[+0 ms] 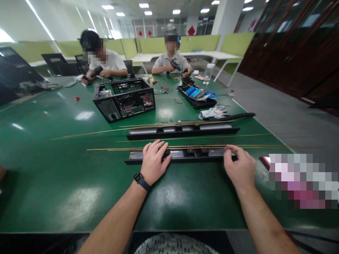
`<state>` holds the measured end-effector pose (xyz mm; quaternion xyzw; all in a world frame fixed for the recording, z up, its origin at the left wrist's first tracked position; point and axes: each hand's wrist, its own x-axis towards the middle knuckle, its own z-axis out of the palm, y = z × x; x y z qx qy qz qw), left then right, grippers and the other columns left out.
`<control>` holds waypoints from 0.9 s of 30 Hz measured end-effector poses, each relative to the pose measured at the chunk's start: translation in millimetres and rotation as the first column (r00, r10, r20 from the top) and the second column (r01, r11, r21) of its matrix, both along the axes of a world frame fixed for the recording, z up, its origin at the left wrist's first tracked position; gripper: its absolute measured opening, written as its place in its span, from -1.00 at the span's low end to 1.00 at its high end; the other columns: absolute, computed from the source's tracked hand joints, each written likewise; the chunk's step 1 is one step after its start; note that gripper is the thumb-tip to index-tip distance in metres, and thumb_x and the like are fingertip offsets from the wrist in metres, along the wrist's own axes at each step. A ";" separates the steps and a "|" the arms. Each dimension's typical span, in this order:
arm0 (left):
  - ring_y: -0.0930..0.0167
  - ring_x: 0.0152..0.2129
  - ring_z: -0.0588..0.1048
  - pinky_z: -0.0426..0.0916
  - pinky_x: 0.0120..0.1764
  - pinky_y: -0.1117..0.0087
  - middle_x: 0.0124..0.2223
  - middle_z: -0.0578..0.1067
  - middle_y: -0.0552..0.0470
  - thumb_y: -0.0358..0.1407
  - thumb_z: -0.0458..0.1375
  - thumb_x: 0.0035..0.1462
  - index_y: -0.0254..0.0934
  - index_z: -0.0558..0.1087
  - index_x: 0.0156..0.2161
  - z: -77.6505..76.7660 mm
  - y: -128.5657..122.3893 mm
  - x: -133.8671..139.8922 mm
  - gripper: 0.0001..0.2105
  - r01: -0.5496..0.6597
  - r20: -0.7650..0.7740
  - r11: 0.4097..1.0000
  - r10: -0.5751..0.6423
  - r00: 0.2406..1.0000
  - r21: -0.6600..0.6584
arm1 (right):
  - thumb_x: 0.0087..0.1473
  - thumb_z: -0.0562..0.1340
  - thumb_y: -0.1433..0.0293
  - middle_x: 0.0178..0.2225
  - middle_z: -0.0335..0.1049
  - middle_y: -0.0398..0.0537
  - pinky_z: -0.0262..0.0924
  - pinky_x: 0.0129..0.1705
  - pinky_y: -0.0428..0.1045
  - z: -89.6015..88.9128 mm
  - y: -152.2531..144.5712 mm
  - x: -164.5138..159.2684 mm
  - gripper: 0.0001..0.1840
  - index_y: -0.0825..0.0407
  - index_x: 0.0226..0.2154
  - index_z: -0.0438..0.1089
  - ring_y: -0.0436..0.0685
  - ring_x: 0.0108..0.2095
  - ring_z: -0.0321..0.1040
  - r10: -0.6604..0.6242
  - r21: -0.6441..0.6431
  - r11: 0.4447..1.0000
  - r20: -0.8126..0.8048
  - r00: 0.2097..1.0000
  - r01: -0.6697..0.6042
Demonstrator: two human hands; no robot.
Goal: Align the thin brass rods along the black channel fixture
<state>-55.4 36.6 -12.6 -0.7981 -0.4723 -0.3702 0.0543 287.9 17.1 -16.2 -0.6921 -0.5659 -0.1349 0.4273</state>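
Note:
A long black rail [182, 160] with a pale inner strip lies across the green table before me, and thin brass-coloured rods [100, 149] run along its top. My left hand [155, 160], a dark watch on its wrist, lies over the rail's left part with fingers outstretched, partly hiding it. At the right end, my right hand [240, 164] has thumb and forefinger pinched together at a thin rod. A second, similar rail [185, 133] is just beyond, with more thin rods [87, 134] along it. One loose rod [127, 141] lies between the rails.
An open black computer case [123, 100] stands beyond the rails. Behind them to the right are work gloves [214, 113] and a black tray [202, 103] of blue items. Two people [106, 63] with power drills sit across the green table [53, 176]. A pixelated item lies right.

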 end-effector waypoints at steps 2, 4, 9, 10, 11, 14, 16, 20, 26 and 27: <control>0.07 0.30 0.49 0.21 0.36 -0.08 0.24 0.61 -0.19 -0.20 0.27 0.42 -0.19 0.49 0.28 0.2 -0.3 0.2 -0.61 -0.001 0.006 1.000 0.001 1.000 -0.009 | 0.24 0.18 0.26 -0.20 0.69 0.09 0.37 0.07 0.25 0.4 0.0 1.4 -0.68 0.02 -0.13 0.61 0.31 -0.17 0.60 -0.041 -0.005 0.999 -0.025 0.999 0.041; 0.07 0.31 0.48 0.21 0.37 -0.08 0.24 0.60 -0.19 -0.20 0.26 0.42 -0.18 0.49 0.29 0.4 -0.6 0.4 -0.61 -0.003 0.010 1.000 0.003 1.000 -0.018 | 0.23 0.19 0.26 -0.20 0.69 0.09 0.38 0.06 0.25 0.5 -0.1 1.0 -0.66 0.03 -0.08 0.60 0.30 -0.18 0.60 -0.041 0.008 0.999 -0.048 0.998 0.042; 0.08 0.31 0.48 0.20 0.38 -0.09 0.24 0.60 -0.19 -0.19 0.26 0.43 -0.17 0.49 0.29 0.6 -1.1 0.5 -0.61 -0.007 0.014 1.000 0.007 1.000 -0.016 | 0.24 0.20 0.25 -0.20 0.69 0.06 0.33 0.15 0.27 0.2 -0.9 -3.9 -0.69 -0.01 -0.11 0.61 0.28 -0.15 0.59 0.032 -0.005 0.999 -0.014 0.999 -0.032; 0.08 0.31 0.48 0.20 0.38 -0.09 0.24 0.60 -0.18 -0.19 0.25 0.43 -0.17 0.49 0.29 0.6 -1.1 0.5 -0.61 -0.007 0.014 1.000 0.008 1.000 -0.017 | 0.24 0.20 0.26 -0.20 0.68 0.06 0.33 0.15 0.27 0.3 -1.0 -4.0 -0.70 -0.01 -0.13 0.61 0.29 -0.15 0.58 0.020 -0.020 1.000 -0.010 1.000 -0.021; 0.07 0.31 0.48 0.20 0.38 -0.09 0.24 0.60 -0.18 -0.18 0.25 0.43 -0.16 0.49 0.29 0.7 -1.1 0.5 -0.61 -0.008 0.014 1.000 0.008 1.000 -0.019 | 0.24 0.19 0.27 -0.21 0.68 0.07 0.32 0.15 0.27 0.6 -1.0 -3.6 -0.70 -0.01 -0.13 0.61 0.29 -0.15 0.58 0.001 -0.034 0.999 -0.015 1.000 -0.002; 0.07 0.31 0.48 0.21 0.37 -0.10 0.25 0.60 -0.18 -0.18 0.26 0.42 -0.16 0.49 0.29 0.9 -1.0 0.4 -0.60 -0.005 0.012 0.999 0.005 1.000 -0.034 | 0.23 0.18 0.27 -0.20 0.68 0.09 0.33 0.11 0.26 2.2 -1.2 -1.8 -0.69 0.00 -0.13 0.60 0.30 -0.16 0.57 -0.056 -0.050 0.997 -0.048 0.997 0.054; 0.07 0.31 0.47 0.21 0.37 -0.11 0.25 0.60 -0.18 -0.18 0.26 0.42 -0.14 0.50 0.30 1.2 -0.8 0.4 -0.60 -0.006 0.014 0.999 0.007 1.000 -0.044 | 0.23 0.19 0.25 -0.19 0.68 0.08 0.33 0.12 0.25 3.5 -1.5 -1.7 -0.68 0.00 -0.10 0.58 0.30 -0.14 0.57 -0.051 -0.037 0.998 -0.063 0.997 0.049; 0.07 0.32 0.47 0.20 0.38 -0.10 0.25 0.60 -0.18 -0.18 0.25 0.42 -0.15 0.50 0.30 1.7 -0.8 0.6 -0.60 -0.011 0.015 0.999 0.012 1.000 -0.049 | 0.24 0.19 0.24 -0.18 0.68 0.06 0.31 0.14 0.24 4.3 -2.0 -3.4 -0.68 -0.01 -0.07 0.57 0.29 -0.12 0.56 0.003 -0.020 1.000 -0.050 0.999 -0.004; 0.07 0.32 0.47 0.20 0.38 -0.08 0.25 0.60 -0.18 -0.18 0.25 0.42 -0.15 0.50 0.29 1.7 -0.9 0.4 -0.61 -0.018 -0.002 0.999 0.018 1.000 -0.051 | 0.24 0.18 0.25 -0.20 0.66 0.11 0.33 0.07 0.26 2.5 -1.2 0.0 -0.67 0.03 -0.10 0.58 0.29 -0.18 0.53 -0.059 -0.044 0.997 -0.051 0.997 0.057; 0.07 0.32 0.47 0.20 0.38 -0.08 0.25 0.60 -0.18 -0.18 0.25 0.42 -0.15 0.50 0.29 1.5 -0.8 0.4 -0.61 -0.017 -0.002 0.999 0.017 1.000 -0.047 | 0.24 0.19 0.25 -0.20 0.66 0.11 0.33 0.07 0.25 2.5 -1.4 0.2 -0.67 0.03 -0.08 0.58 0.29 -0.17 0.53 -0.061 -0.041 0.997 -0.054 0.997 0.059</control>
